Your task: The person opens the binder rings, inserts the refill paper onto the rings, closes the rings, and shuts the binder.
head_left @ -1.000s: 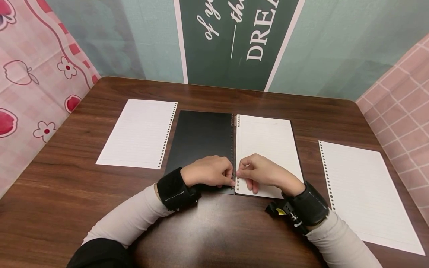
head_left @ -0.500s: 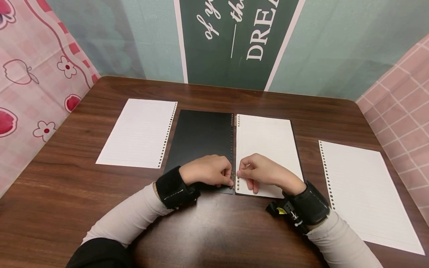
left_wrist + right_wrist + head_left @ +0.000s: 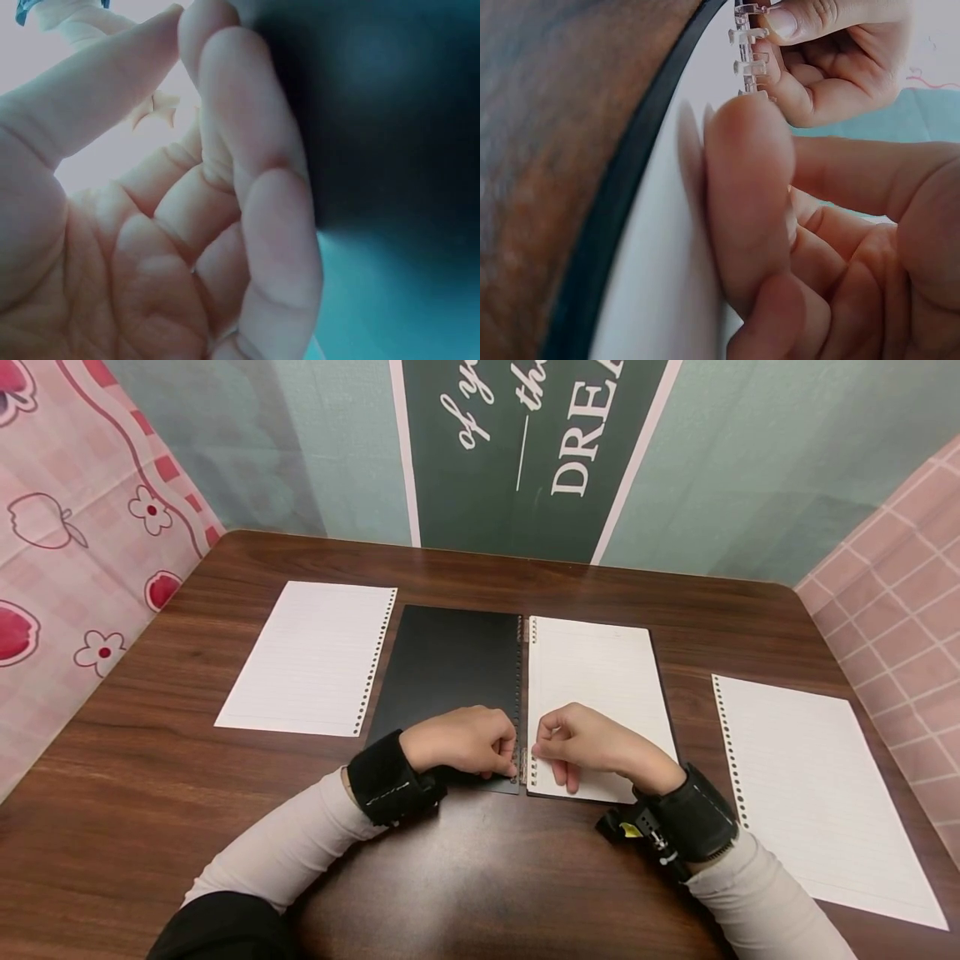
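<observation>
A loose-leaf binder lies open, its black cover (image 3: 457,660) on the left and white lined pages (image 3: 596,685) on the right. Clear plastic rings (image 3: 748,66) run along the spine. At the near end of the spine, my left hand (image 3: 467,742) pinches the rings on the cover side between thumb and curled index finger. Facing it, my right hand (image 3: 585,743) pinches at the page-side rings, its lower fingers resting on the paper. A narrow gap shows between the hands there. In the left wrist view the left fingers (image 3: 259,112) lie curled against the dark cover.
One loose punched sheet (image 3: 311,656) lies on the wooden table (image 3: 480,877) left of the binder. Another punched sheet (image 3: 825,793) lies to the right, near the right forearm. A printed backdrop (image 3: 517,468) stands behind the table.
My left hand has shifted slightly left with the cover's near edge, and the gap at the near end of the spine has widened. The right hand has hardly moved.
</observation>
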`<state>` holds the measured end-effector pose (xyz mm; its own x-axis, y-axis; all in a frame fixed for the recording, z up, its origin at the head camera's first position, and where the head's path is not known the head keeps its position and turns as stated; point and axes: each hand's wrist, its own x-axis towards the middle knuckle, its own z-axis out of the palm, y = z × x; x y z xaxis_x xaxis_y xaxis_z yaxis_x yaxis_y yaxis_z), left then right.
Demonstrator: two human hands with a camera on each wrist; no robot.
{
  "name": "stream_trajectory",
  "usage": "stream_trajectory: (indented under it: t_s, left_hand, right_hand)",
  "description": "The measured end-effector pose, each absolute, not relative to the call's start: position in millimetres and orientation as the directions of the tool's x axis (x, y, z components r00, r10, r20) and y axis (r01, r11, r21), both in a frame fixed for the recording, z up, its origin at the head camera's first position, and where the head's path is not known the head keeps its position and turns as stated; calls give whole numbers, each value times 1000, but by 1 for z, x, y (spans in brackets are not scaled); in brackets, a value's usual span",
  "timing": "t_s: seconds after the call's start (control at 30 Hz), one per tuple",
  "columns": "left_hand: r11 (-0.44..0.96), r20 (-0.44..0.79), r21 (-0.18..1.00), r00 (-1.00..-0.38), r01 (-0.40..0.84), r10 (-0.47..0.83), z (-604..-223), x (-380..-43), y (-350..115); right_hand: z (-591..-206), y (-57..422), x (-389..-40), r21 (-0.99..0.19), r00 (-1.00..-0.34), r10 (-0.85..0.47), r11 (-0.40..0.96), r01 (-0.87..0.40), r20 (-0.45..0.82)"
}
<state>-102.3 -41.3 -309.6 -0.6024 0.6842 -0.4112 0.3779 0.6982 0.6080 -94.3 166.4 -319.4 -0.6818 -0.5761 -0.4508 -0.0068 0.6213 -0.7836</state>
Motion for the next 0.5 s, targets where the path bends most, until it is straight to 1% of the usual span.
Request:
stream_trajectory:
  t_s: [0.23,0.5]
  left_hand:
    - [692,-397,608,-606,389,689,-309,-101,-40]
    - [672,-400,656,-597,343,695,-308,-99,-43]
  right_hand:
    - [-319,167,-94,-794,-685,-581,608,-8,-439]
    - [-318,171,-93,-793,-693,-574,609,-5,-436]
